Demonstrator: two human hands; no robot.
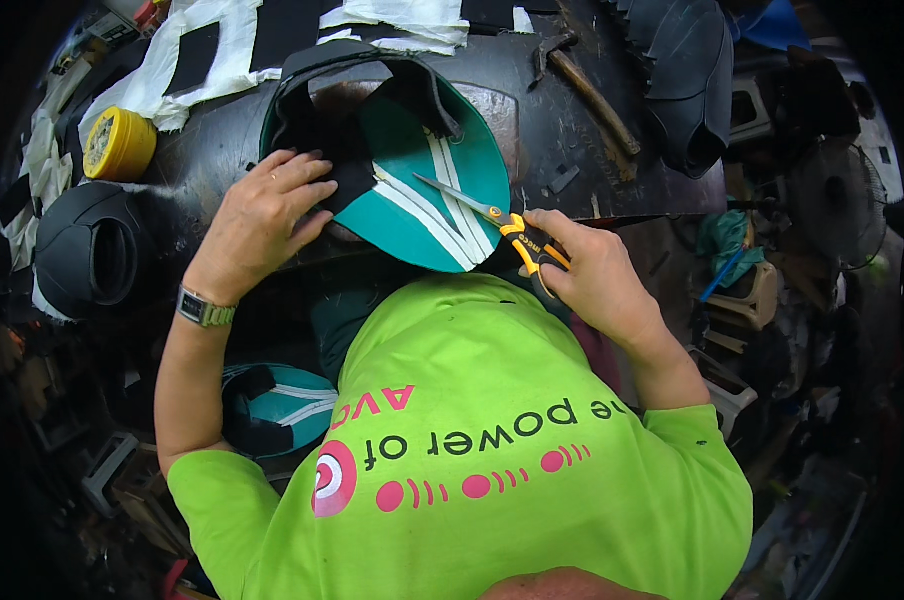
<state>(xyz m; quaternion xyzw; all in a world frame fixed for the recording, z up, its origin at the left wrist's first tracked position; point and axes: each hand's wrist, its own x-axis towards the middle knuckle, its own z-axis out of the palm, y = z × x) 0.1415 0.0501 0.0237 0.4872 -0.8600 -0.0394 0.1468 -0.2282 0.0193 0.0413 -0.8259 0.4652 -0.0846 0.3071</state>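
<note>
A curved teal and black piece (pixel 482 130), perhaps of leather or sheet material, lies at the table's near edge. White strips (pixel 422 215) run across its teal face and meet in a V near its lower tip. My left hand (pixel 272 205), with a watch on its wrist, grips the black left side of this piece, fingers bent over it. In my right hand (pixel 592 270) is a pair of scissors (pixel 522 238) with yellow and black handles. Their blades point up and left over the white strips. Whether the blades touch the piece, I cannot tell.
A hammer (pixel 597 100) lies on the dark table (pixel 372 270)'s right side. Left stand a yellow tub (pixel 120 145) and a rounded black shell (pixel 94 250). White cloth (pixel 187 60) with black patches covers the back. Stacked black pieces (pixel 687 80) and a fan (pixel 837 200) are right.
</note>
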